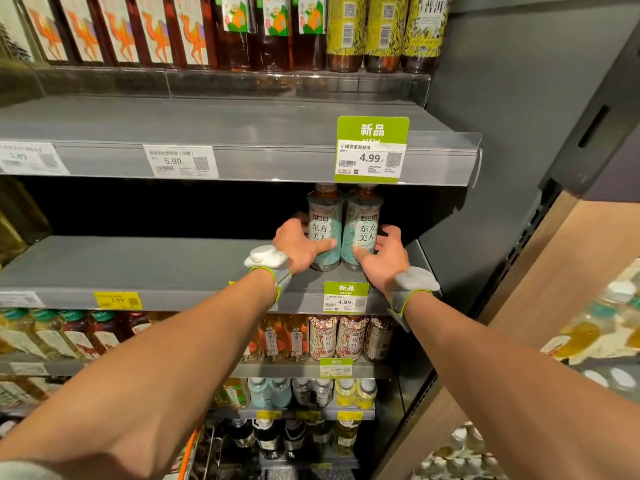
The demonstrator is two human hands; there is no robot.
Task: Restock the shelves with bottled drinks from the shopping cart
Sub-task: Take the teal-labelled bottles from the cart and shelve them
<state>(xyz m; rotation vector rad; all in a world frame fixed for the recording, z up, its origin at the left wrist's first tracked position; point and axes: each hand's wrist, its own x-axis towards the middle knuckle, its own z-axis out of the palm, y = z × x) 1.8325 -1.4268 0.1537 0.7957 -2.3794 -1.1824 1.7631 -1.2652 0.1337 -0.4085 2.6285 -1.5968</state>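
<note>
Forearms (173, 358) stretch to the right end of the shelf (138, 265): left hand (298, 245) curls round one upright teal bottle (323, 230), right hand (384, 261) round its twin (362, 230); both touch, between the palms, near the front edge.

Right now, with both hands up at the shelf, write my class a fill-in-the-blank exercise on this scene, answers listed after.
1. The left hand and the right hand together grip ____ bottles.
2. Both bottles are upright at the ____ end of the grey shelf.
3. The green price tag just below them reads ____.

Missing words: two; right; 4.99
</note>
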